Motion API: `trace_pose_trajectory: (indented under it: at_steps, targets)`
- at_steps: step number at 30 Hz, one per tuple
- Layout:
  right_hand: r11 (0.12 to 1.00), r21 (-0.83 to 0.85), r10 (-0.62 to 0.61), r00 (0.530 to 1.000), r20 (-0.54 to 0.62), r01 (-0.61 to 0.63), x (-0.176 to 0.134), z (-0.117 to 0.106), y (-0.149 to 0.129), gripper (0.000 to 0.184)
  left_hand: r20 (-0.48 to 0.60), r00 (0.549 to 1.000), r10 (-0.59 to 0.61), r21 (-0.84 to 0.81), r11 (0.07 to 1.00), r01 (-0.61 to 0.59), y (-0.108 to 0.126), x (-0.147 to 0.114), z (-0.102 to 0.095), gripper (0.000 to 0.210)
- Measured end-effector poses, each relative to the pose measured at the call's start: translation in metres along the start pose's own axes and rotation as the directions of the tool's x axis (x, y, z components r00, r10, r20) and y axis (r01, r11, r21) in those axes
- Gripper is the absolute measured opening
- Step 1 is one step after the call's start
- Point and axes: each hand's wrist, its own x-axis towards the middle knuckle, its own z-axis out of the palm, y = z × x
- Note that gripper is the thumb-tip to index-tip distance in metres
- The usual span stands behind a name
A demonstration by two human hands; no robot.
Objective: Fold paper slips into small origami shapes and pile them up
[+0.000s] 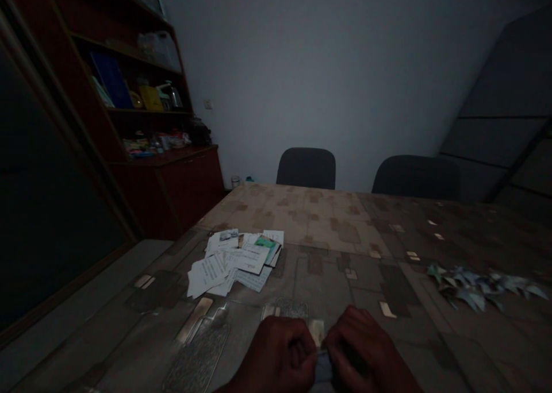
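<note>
Low in the middle of the head view, a small piece of pale paper (323, 368) sits between my two hands, above the near part of the table. My left hand (284, 350) is closed on its left side, thumb and fingers pinched. On the other side my right hand (362, 347) pinches it too, fingers curled in. Most of the paper is hidden by the hands, and its lower part runs toward the bottom edge of the view. Ahead and to the left lies a loose pile of printed paper pieces (250, 259).
Several folded paper shapes (478, 284) lie clustered on the right of the patterned tablecloth (319, 226). Two dark chairs (306, 166) stand at the far edge. A wooden shelf cabinet (185, 177) with assorted goods stands at the left. The room is dim.
</note>
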Motion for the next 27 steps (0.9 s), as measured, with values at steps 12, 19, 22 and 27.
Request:
trace_pose_trajectory:
  at_steps: [12, 19, 22, 27]
  targets:
    - [0.999, 0.028, 0.043, 0.999, 0.025, -0.044, -0.004, 0.014, 0.001, 0.020, 0.051, 0.999, -0.007, -0.003, 1.000, 0.007, 0.003, 0.001, 0.000, 0.010]
    - [0.953, 0.084, 0.290, 0.957, 0.032, -0.291, 0.000, -0.004, 0.008, 0.017, 0.012, 0.972, -0.234, -0.203, 0.951, 0.232, 0.004, 0.004, -0.007, 0.011]
    - [0.932, 0.201, 0.279, 0.951, 0.134, -0.302, 0.002, -0.008, 0.007, 0.013, 0.028, 0.966, -0.258, -0.265, 0.930, 0.256, 0.001, 0.006, -0.004, 0.010]
    - [0.971, 0.191, 0.120, 0.984, 0.130, -0.144, 0.002, 0.003, 0.005, 0.010, 0.071, 0.978, -0.196, -0.254, 0.945, 0.208, -0.003, 0.006, 0.003, 0.007]
